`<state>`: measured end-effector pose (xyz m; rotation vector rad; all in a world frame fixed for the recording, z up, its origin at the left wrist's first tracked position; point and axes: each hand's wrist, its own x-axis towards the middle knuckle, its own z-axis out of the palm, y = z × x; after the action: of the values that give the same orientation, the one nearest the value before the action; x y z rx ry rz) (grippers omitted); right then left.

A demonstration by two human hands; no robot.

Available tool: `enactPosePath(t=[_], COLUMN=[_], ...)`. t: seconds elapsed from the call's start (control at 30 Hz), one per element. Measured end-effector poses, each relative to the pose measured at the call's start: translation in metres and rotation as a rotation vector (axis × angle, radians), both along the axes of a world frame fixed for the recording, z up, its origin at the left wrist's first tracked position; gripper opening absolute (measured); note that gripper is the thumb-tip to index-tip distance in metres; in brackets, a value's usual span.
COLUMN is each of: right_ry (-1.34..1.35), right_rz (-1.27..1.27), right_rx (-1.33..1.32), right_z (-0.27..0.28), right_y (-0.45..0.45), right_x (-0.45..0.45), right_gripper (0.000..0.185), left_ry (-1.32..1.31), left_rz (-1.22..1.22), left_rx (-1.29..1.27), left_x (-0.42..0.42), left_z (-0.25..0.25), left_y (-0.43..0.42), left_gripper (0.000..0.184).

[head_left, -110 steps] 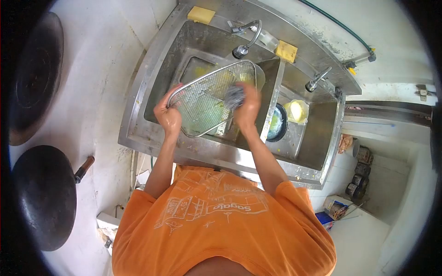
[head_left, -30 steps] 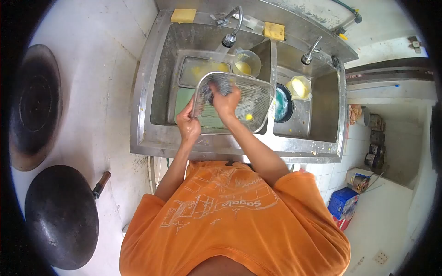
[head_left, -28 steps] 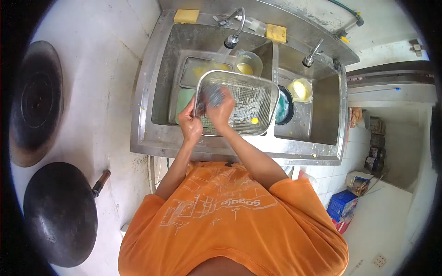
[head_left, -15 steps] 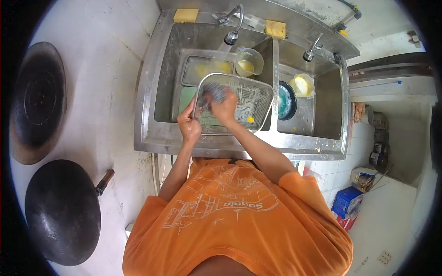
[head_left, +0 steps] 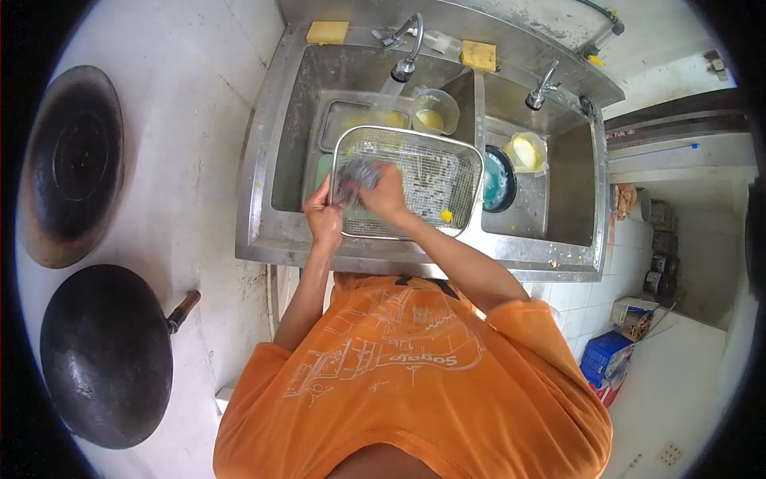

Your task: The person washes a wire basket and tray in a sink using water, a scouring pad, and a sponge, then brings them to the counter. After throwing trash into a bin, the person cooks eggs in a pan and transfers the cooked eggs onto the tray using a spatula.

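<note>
A rectangular wire mesh basket [head_left: 427,180] is held over the left sink basin, tilted, with a small yellow bit near its lower right corner. My left hand [head_left: 325,217] grips the basket's left edge. Inside the basket's left part, my right hand [head_left: 384,191] presses a grey scouring pad [head_left: 357,176] against the mesh; both are slightly blurred. Water runs from the left faucet [head_left: 403,72] behind the basket. Below it in the basin lie a metal tray [head_left: 329,128] with yellowish water and a clear container [head_left: 447,112] with yellow liquid.
In the right basin are a black bowl [head_left: 499,180] of bluish soapy water and a yellowish tub [head_left: 528,152]. Two yellow sponges [head_left: 327,33] [head_left: 479,56] sit on the sink's back ledge. A black wok [head_left: 106,355] and a dark round pan [head_left: 76,166] hang at left.
Compared with the earliest frame, the basket is turned more level and sits lower. My right hand has moved from its right part to its left, and most recently shifted slightly left and down.
</note>
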<state>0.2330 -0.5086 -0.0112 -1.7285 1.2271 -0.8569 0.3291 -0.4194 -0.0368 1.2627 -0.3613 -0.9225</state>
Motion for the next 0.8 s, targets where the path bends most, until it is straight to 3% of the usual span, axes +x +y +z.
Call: enactPosePath(t=[0.03,0.07,0.1,0.17,0.2,0.23,0.3,0.33,0.37,0.43,0.47,0.5,0.57,0.6,0.63,0.7,0.73,0.8], right_ry=[-0.146,-0.403,-0.404,-0.138,0.220,0.222,-0.025,-0.120,-0.120,0.047,0.241,0.239,-0.112,-0.335,-0.337,-0.129,0.073,-0.005], right_rz=[-0.046,-0.327,-0.312,-0.054,-0.044,-0.050,-0.024,-0.290,-0.280,-0.033,0.176,0.171,-0.073,-0.291,-0.277,-0.187,0.048,0.071], right_rx=[0.139,0.388,0.384,-0.078,-0.260,-0.259,-0.005,0.078,0.071,-0.227,-0.173,-0.169,0.257,0.335,0.331,-0.053,-0.104,0.011], right_z=[0.004,0.007,0.003,-0.013,-0.017,-0.022,0.008,-0.002,-0.007,-0.015,-0.011,-0.008,0.009,0.013,0.015,0.017,0.019,0.016], right_y=[-0.009,-0.019,-0.015,0.010,0.015,0.010,-0.007,-0.022,-0.015,0.012,0.012,0.011,0.005,-0.008,-0.006,0.003,0.000,-0.006], right_x=[0.002,0.012,0.017,0.016,0.011,0.005,0.004,0.013,0.015,0.013,0.008,0.004,0.003,0.014,0.020,0.026,0.014,0.003], right_gripper=[0.029,0.031,0.031,0.030,0.029,0.029,0.034,0.038,0.038,0.033,0.026,0.026,0.025,0.028,0.028,0.034,0.034,0.035], left_ry=[0.068,0.080,0.076,0.073,0.072,0.077,0.082,0.062,0.040,-0.022,-0.084,-0.086,0.050,0.111,0.106,0.002,-0.010,0.043], left_rz=[-0.001,-0.010,0.003,0.014,0.011,-0.009,-0.029,-0.008,0.018,0.044,0.057,0.052,0.046,0.074,0.085,0.033,0.046,0.045], left_rx=[-0.001,-0.020,-0.028,0.104,0.097,0.047,0.003,-0.025,-0.059,-0.061,-0.061,-0.058,-0.089,-0.101,-0.108,-0.041,-0.060,-0.042], left_x=[-0.002,-0.007,-0.007,-0.008,-0.006,-0.005,-0.006,-0.011,-0.013,-0.002,0.004,0.007,0.013,0.006,0.003,-0.002,0.003,0.005], left_z=[0.006,0.010,0.005,-0.006,-0.008,-0.010,-0.003,0.005,0.011,0.008,0.011,0.013,0.021,0.028,0.023,0.007,0.003,0.016], left_y=[0.001,0.003,0.000,0.001,0.000,0.006,0.011,0.007,0.002,0.001,-0.003,-0.005,-0.007,-0.009,-0.010,-0.006,-0.003,-0.003], left_gripper=[0.062,0.064,0.064,0.064,0.064,0.063,0.063,0.063,0.062,0.063,0.064,0.064,0.064,0.063,0.063,0.063,0.063,0.063])
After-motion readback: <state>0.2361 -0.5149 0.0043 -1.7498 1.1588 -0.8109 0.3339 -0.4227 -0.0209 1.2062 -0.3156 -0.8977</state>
